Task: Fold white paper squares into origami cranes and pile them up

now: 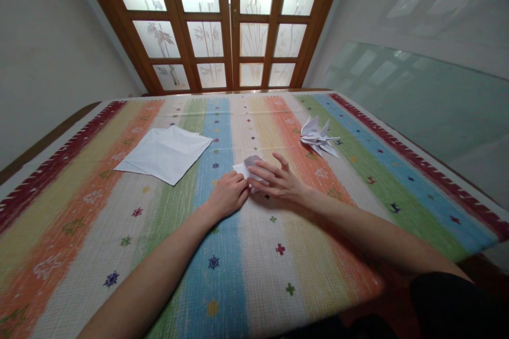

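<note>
A small piece of folded white paper (pixel 249 165) lies on the striped tablecloth (pixel 246 254) in the middle of the table. My left hand (pixel 227 194) is curled, its fingertips pinching the near left edge of that paper. My right hand (pixel 278 180) lies over the paper's right side with its fingers stretched out and pressing flat on it. Much of the paper is hidden under the two hands.
A stack of flat white paper sheets (pixel 167 152) lies to the left. A finished folded paper figure (pixel 318 137) sits at the back right. Wooden glazed doors (pixel 226 21) stand beyond the table's far edge; a wall runs along the right.
</note>
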Action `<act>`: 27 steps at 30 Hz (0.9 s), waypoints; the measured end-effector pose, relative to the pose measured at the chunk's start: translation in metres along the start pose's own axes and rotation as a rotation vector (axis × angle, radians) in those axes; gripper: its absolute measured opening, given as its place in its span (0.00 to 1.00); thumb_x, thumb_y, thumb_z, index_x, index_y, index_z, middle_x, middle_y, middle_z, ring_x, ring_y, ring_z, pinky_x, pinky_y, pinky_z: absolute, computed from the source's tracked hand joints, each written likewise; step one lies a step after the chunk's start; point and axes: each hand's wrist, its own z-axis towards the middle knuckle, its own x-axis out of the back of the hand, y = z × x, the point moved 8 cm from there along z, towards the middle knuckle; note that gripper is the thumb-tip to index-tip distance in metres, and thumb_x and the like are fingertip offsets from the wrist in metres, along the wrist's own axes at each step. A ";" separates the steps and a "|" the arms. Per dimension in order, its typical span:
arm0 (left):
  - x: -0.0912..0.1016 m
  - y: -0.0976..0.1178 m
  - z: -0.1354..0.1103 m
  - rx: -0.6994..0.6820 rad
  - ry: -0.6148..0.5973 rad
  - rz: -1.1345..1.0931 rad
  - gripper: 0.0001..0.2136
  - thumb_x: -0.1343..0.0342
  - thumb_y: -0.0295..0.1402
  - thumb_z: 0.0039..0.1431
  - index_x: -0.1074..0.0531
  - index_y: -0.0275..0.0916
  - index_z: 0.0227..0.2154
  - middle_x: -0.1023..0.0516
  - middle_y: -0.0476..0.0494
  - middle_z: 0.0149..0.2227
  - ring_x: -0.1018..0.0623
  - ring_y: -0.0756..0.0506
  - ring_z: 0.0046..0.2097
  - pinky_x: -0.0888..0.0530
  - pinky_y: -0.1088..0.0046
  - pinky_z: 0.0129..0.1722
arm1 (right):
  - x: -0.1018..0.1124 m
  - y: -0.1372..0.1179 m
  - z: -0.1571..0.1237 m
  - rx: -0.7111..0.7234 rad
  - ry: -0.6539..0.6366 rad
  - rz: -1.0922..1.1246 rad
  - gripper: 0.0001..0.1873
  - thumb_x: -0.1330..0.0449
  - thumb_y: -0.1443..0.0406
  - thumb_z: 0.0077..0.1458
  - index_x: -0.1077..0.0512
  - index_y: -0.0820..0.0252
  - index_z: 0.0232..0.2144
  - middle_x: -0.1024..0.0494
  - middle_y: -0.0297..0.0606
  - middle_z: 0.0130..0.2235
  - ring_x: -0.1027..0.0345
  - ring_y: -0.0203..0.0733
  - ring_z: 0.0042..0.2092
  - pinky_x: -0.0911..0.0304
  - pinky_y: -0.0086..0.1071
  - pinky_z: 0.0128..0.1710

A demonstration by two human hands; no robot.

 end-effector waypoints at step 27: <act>-0.007 -0.001 0.002 0.031 -0.137 0.008 0.11 0.54 0.33 0.66 0.29 0.38 0.31 0.26 0.42 0.35 0.30 0.42 0.40 0.33 0.64 0.40 | -0.010 0.049 0.015 0.195 -0.260 0.099 0.04 0.39 0.68 0.56 0.28 0.53 0.34 0.38 0.26 0.63 0.55 0.44 0.67 0.52 0.52 0.65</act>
